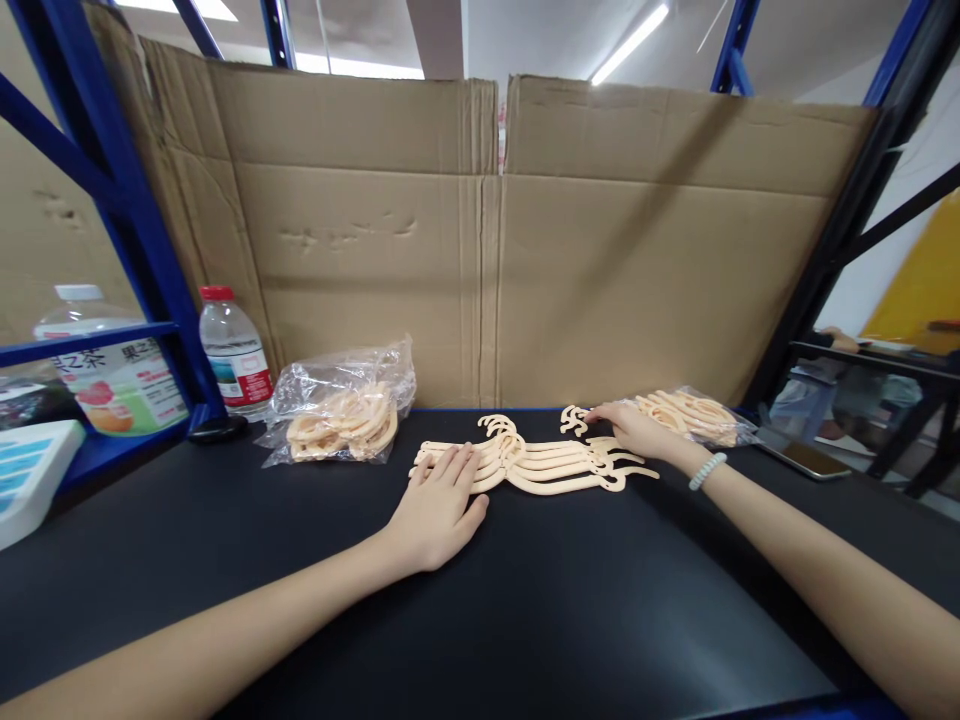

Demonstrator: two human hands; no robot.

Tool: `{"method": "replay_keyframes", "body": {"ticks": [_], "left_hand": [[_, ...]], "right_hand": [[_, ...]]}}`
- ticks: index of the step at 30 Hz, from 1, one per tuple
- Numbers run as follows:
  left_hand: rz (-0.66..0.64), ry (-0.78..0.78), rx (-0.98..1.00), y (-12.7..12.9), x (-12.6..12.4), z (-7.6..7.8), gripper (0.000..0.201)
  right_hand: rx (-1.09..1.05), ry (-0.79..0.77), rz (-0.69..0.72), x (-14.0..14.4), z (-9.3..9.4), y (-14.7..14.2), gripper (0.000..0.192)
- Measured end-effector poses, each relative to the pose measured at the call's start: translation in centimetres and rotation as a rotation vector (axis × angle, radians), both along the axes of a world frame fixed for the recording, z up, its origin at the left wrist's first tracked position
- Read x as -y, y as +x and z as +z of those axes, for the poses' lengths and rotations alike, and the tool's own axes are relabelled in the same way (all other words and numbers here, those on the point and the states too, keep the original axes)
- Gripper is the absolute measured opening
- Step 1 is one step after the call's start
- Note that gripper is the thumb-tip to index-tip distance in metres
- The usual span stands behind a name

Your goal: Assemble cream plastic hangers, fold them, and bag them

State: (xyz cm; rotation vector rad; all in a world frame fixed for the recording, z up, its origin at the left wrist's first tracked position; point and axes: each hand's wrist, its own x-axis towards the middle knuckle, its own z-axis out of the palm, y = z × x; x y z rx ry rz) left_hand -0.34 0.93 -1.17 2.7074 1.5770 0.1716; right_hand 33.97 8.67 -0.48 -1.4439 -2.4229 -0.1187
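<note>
Several cream plastic clothes hangers (pixel 551 465) lie overlapped in a row on the black table, their hooks bunched near the middle. My left hand (pixel 442 505) rests flat on their left ends, fingers stretched out and thumb apart. Further back on the right, my right hand (pixel 634 428) reaches over the table with its index finger extended. That fingertip is at a small group of cream hooked parts (pixel 574 419), just behind the hangers' right ends. The other fingers of this hand are partly hidden. A pale beaded bracelet (pixel 707 471) circles my right wrist.
A clear bag of cream hangers (pixel 345 425) sits at the back left, another bag (pixel 694 415) at the back right. A phone (pixel 806 460) lies on the right. Left stand a red-capped bottle (pixel 234 355) and a larger bottle (pixel 112 370). Cardboard (pixel 360 250) walls the back.
</note>
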Motion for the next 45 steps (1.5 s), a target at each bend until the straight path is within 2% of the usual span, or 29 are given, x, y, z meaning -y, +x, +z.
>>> {"method": "replay_keyframes", "body": {"ticks": [3, 8, 13, 14, 17, 21, 27, 35, 38, 41, 45], "left_hand": [[-0.006, 0.004, 0.012, 0.0, 0.0, 0.1, 0.062], [-0.026, 0.005, 0.036, 0.0, 0.1, 0.1, 0.062], [-0.035, 0.008, 0.057, -0.2, 0.0, -0.1, 0.062], [-0.036, 0.008, 0.059, -0.2, 0.0, -0.2, 0.062], [-0.042, 0.005, 0.069, -0.2, -0.1, -0.2, 0.062], [-0.036, -0.004, 0.063, -0.2, -0.1, -0.1, 0.063], [-0.074, -0.011, 0.04, -0.2, -0.4, -0.1, 0.066], [-0.117, 0.039, 0.071, -0.6, -0.2, -0.3, 0.063], [-0.193, 0.094, 0.097, -0.6, 0.1, 0.0, 0.054], [-0.378, 0.111, 0.155, -0.6, 0.4, 0.4, 0.047], [-0.589, 0.057, 0.205, -0.6, 0.9, 1.0, 0.042]], "right_hand": [[-0.032, -0.031, 0.042, 0.0, 0.2, -0.9, 0.053], [-0.093, -0.032, 0.069, 0.0, 0.4, -2.6, 0.058], [-0.161, 0.007, 0.01, 2.9, 0.6, -4.9, 0.042], [-0.161, 0.0, 0.013, 3.7, 0.4, -5.7, 0.045], [-0.081, -0.115, 0.076, 6.0, -0.3, -8.4, 0.071], [0.03, -0.15, 0.144, 6.7, -1.2, -10.6, 0.078], [0.051, -0.127, 0.137, 6.0, -1.6, -10.1, 0.073], [0.029, -0.125, 0.151, 5.0, -1.9, -7.7, 0.069], [0.024, -0.103, 0.165, 4.4, -2.1, -6.8, 0.068], [0.035, -0.099, 0.165, 4.3, -2.0, -6.5, 0.068], [0.062, -0.101, 0.152, 4.3, -1.8, -6.8, 0.067]]}}
